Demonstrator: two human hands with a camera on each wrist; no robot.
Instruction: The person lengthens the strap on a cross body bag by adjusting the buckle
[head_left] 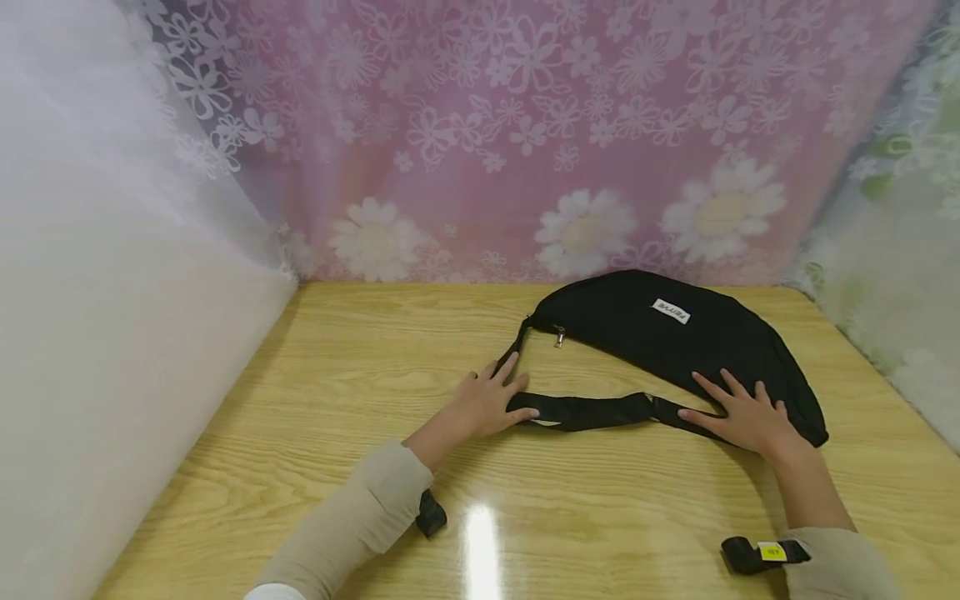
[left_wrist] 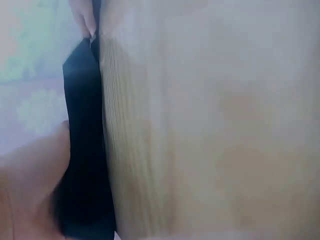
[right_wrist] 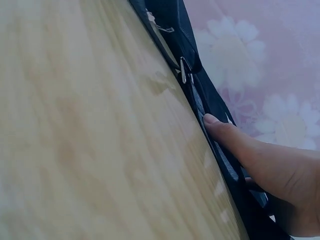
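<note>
Beige left sleeve (head_left: 360, 500) sits closest to the head cam at 7 o'clock, right sleeve (head_left: 840, 565) at 4. Small black band end (head_left: 431, 514) by the left cuff; second black band (head_left: 741, 556) by the right cuff, carrying a yellow tag (head_left: 771, 551), print too small for me to read.

Black bag (head_left: 675, 337) lies on the wood-grain surface (head_left: 337, 367) at 3 to 4 o'clock: half-moon shape, curved edge toward 1. White label (head_left: 671, 311) on its upper part, metal zip pull (head_left: 559, 337) near its 10 o'clock end. Strap (head_left: 585, 412) leaves that same end, bends round at the left hand (head_left: 480, 406), then runs back to the right hand (head_left: 753, 423), with a join partway.

Left hand: 6 o'clock, just below frame centre. I read its fingers as wide and near straight, laid at the strap's bend, thumb over the strap. Right hand: 4 o'clock, fingers splayed on the bag's lower edge, thumb at the strap.

Left wrist cam is blurred for me: strap running top to bottom, part of a hand at 8. Right wrist cam: thumb resting against black fabric, metal piece (right_wrist: 183, 74) at 1.

Pink floral curtain (head_left: 450, 125) at 12, white sheet (head_left: 112, 292) at 9, pale floral sheet (head_left: 900, 267) at 3.
</note>
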